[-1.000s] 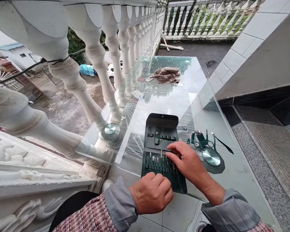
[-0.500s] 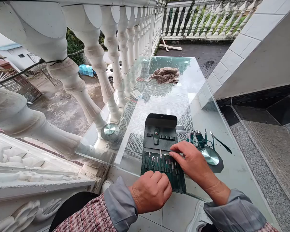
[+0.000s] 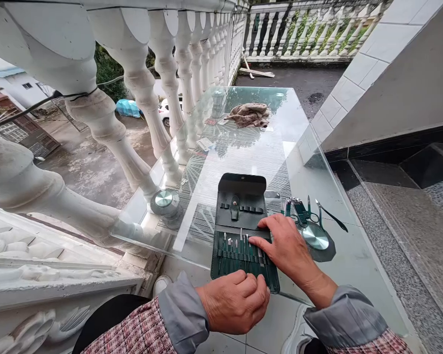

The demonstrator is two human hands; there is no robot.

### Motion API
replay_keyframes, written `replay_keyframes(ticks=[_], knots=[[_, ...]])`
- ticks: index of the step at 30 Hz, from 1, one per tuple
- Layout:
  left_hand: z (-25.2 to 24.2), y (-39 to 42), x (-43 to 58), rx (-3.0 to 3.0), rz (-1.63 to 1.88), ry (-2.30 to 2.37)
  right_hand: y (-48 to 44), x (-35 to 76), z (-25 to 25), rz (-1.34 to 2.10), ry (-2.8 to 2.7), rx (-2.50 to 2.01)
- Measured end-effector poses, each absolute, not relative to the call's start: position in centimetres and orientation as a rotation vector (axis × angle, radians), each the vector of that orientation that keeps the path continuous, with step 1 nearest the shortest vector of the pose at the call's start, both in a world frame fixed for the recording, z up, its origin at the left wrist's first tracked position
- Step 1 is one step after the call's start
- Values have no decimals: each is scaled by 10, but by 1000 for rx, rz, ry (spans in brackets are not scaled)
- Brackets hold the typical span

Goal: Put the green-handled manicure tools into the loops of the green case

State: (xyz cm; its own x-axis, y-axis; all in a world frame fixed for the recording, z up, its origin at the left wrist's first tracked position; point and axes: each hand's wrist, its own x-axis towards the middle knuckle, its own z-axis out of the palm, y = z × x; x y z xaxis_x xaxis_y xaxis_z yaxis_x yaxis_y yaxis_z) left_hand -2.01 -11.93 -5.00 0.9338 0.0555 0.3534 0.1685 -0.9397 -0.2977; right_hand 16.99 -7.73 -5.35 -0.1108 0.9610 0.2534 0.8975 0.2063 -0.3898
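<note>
A dark green tool case [image 3: 241, 216] lies open on the glass table [image 3: 251, 147], with several small metal tools held in loops in its lower half. My right hand [image 3: 286, 248] rests flat on the case's right side, fingers stretched over the tools. My left hand [image 3: 236, 302] is curled at the case's near edge, its fingers pressed on the bottom of the case. Several loose green-handled tools and scissors [image 3: 306, 211] lie on the glass just right of the case.
A crumpled brown cloth [image 3: 249, 114] lies at the table's far end. White balusters [image 3: 140, 98] run close along the table's left side. A round metal table fitting [image 3: 164, 199] sits near the left edge, another [image 3: 315, 237] by the loose tools. A tiled wall [image 3: 354, 73] rises at right.
My right hand slid slightly left and down over the tools in the case. My left hand shifted a little forward onto the case's near edge. The view drifted slightly right.
</note>
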Motion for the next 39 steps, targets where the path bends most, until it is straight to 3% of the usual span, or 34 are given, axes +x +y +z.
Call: replay_keyframes(ticks=[39], knots=[[-47,-120,-17,-2731,-399,-161,-78,191,-47,517,-1970,-1792]])
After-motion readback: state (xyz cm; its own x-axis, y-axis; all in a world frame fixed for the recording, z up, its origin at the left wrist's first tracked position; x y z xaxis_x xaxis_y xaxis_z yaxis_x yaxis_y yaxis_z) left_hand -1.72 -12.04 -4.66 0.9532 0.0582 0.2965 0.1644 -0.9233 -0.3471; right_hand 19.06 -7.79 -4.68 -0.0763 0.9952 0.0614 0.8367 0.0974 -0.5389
